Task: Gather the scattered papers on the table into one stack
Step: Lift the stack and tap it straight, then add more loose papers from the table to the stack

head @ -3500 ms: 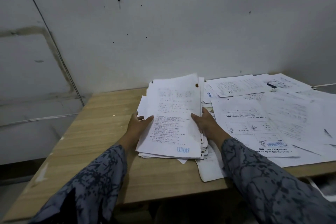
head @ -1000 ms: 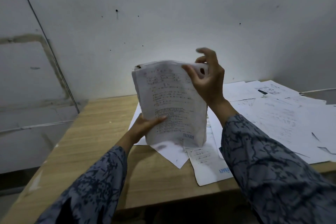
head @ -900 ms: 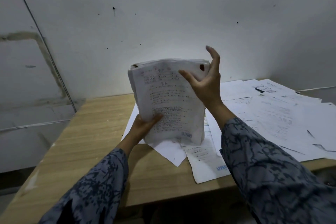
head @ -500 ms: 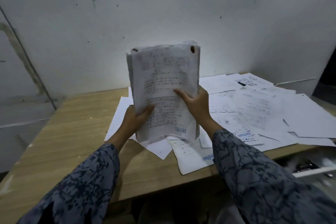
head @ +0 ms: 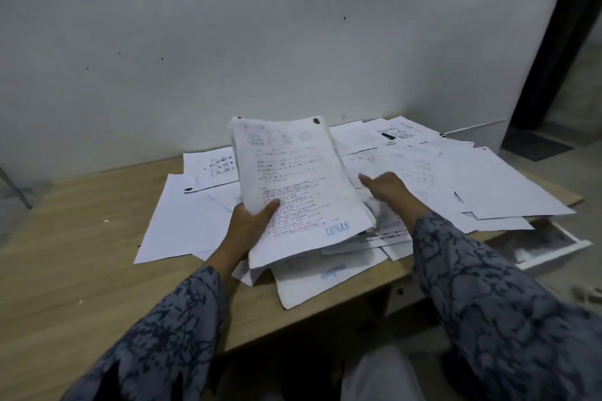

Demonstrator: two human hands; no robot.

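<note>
Wooden tabletop [head: 81,257] against a pale wall [head: 293,26], strewn with loose papers [head: 488,185] across its right half and a few blank sheets [head: 182,221] at left. Thick stack of printed pages [head: 299,185] (blue "LUNAS" stamp near its lower corner) tilted above the papers, gripped at its left edge by the left hand [head: 250,221], thumb on top. Right hand [head: 387,189] just beside the stack, fingers loosely curled, grasping nothing.

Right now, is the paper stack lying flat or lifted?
Lifted and tilted: the left hand grips the stack by its near-left edge, far end raised off the table.
</note>
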